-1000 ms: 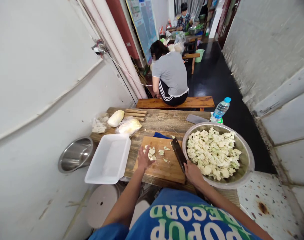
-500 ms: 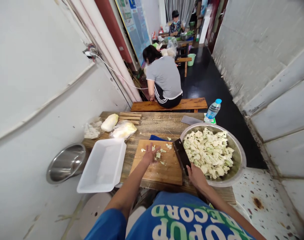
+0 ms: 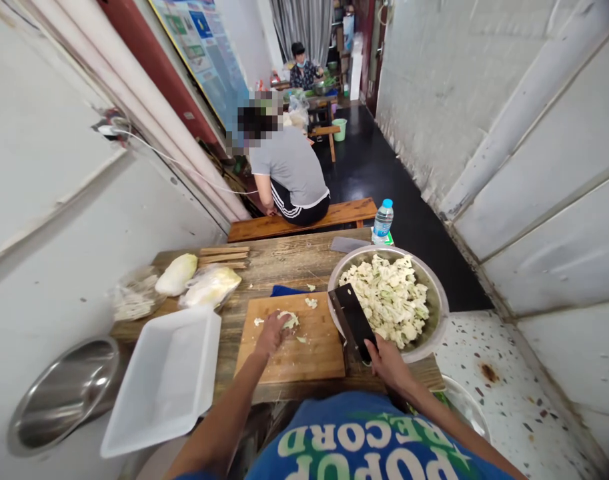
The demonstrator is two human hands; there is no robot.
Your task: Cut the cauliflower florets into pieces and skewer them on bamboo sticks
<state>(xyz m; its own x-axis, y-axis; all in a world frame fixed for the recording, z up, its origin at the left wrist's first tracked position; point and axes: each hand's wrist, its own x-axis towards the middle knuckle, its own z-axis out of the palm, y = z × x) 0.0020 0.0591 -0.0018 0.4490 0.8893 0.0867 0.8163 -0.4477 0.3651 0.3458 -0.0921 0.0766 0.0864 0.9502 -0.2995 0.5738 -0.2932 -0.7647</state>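
Observation:
My left hand [image 3: 273, 333] is low over the wooden cutting board [image 3: 304, 363], its fingers curled round a small cluster of cauliflower pieces [image 3: 289, 320]. A few more bits and crumbs are scattered on the board. My right hand [image 3: 385, 360] grips the handle of a dark, broad-bladed cleaver [image 3: 353, 320]. The blade is held between the board's right edge and a large steel bowl [image 3: 438, 327], overlapping the bowl's rim in view. Cut cauliflower florets [image 3: 391, 293] are heaped in that bowl.
An empty white plastic tub [image 3: 159, 380] and a steel bucket [image 3: 64, 393] stand at left. Wrapped cabbages [image 3: 210, 285] lie behind the tub. A second blade [image 3: 349, 245] and a water bottle [image 3: 383, 221] sit at the back. Beyond, a person [image 3: 291, 167] sits on a bench [image 3: 351, 212].
My left hand's spread fingers have drawn in around the cauliflower pieces on the board. The cleaver stays in my right hand by the bowl. The camera view has shifted.

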